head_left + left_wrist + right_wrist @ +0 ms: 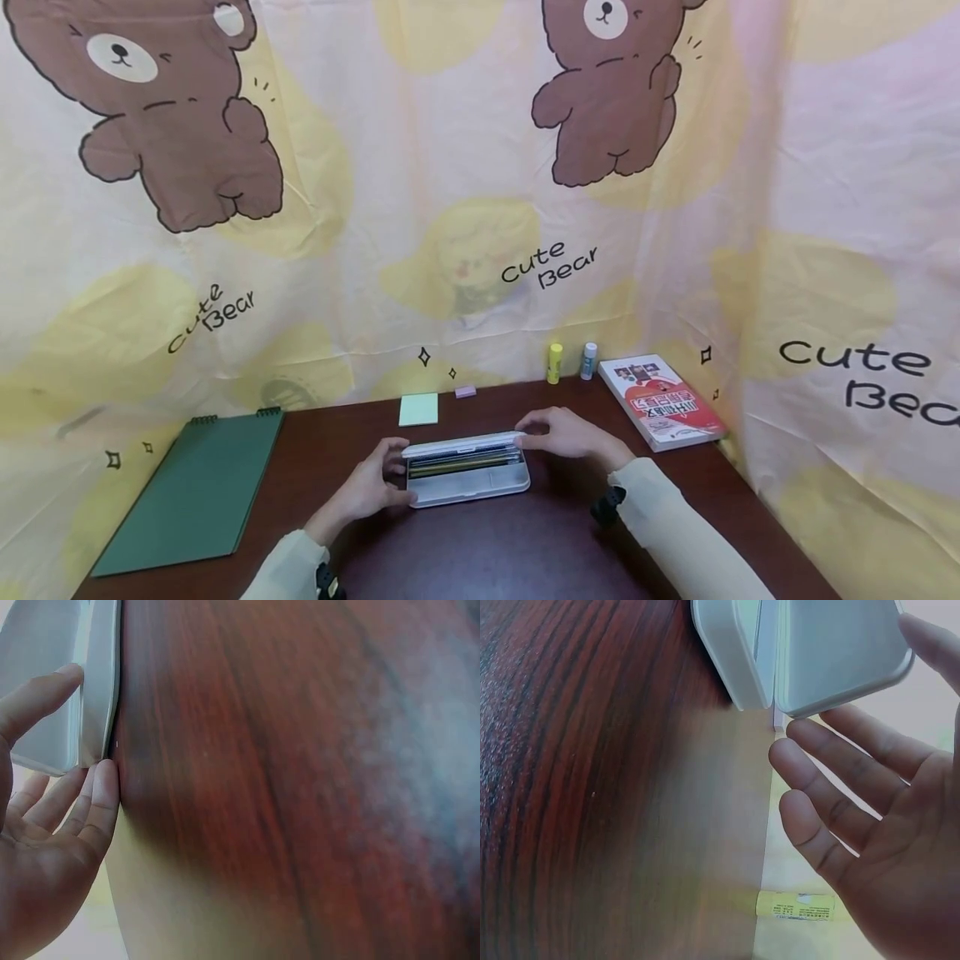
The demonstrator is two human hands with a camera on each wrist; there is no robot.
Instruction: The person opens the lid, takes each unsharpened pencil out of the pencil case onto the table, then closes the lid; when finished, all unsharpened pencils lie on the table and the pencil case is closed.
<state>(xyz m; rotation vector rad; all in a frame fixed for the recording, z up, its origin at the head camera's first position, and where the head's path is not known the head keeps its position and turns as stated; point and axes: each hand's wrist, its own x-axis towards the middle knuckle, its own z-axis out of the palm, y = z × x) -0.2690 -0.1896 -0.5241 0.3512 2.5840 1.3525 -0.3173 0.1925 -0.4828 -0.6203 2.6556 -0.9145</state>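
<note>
The white pencil case [467, 471] sits mid-table [480, 550], lid part-raised over a row of pencils. The left hand [367, 492] braces the case's left end, fingers [90, 802] straight against its edge, so it can't slide. The right hand [570, 435] rests at the lid's right corner, fingers [832, 787] spread, steadying it. Behind the case lies a sticky-note pad [418, 409].
</note>
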